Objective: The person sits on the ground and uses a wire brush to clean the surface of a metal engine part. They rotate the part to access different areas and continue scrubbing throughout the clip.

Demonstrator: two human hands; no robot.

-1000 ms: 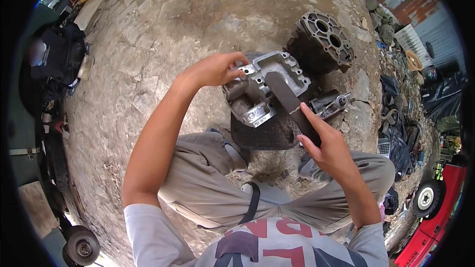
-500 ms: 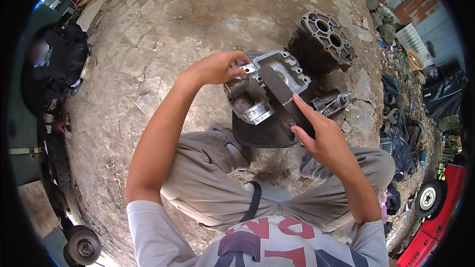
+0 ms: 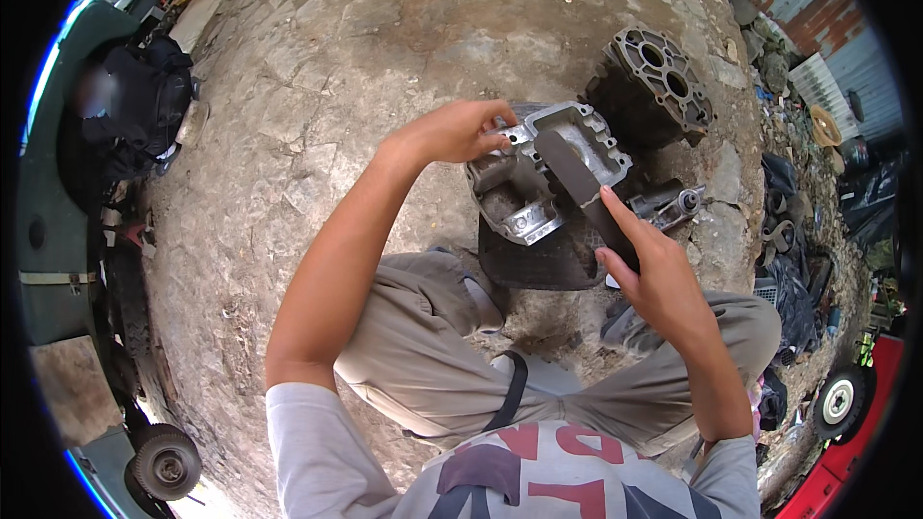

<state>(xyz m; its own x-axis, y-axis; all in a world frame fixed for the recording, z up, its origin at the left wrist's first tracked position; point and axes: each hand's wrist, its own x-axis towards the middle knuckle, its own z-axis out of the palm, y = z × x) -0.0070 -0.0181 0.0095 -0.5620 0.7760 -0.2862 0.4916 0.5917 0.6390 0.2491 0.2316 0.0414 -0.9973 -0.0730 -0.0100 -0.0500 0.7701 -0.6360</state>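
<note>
A silver metal casing (image 3: 532,223) with open hollows lies on a dark block (image 3: 538,267) between my feet. My left hand (image 3: 461,133) holds the casing by its far left corner, with the fingers curled over the edge. In my right hand (image 3: 665,277) is a dark flat bar that looks like a file (image 3: 569,166). It lies slantwise across the middle of the casing, its rounded end pointing far and left. The index finger stretches along the bar, and the thumb is at its near side.
Beyond the casing to the right stands a dark cylinder block (image 3: 663,86) with large round holes. A smaller metal part (image 3: 670,204) lies nearer. Black bags (image 3: 800,293) and rubble line the right side. Another person (image 3: 139,101) sits far left by a dark green vehicle (image 3: 50,192).
The whole view has shifted, so everything appears a little farther right. My hands, the bar and the casing keep about the same places relative to each other.
</note>
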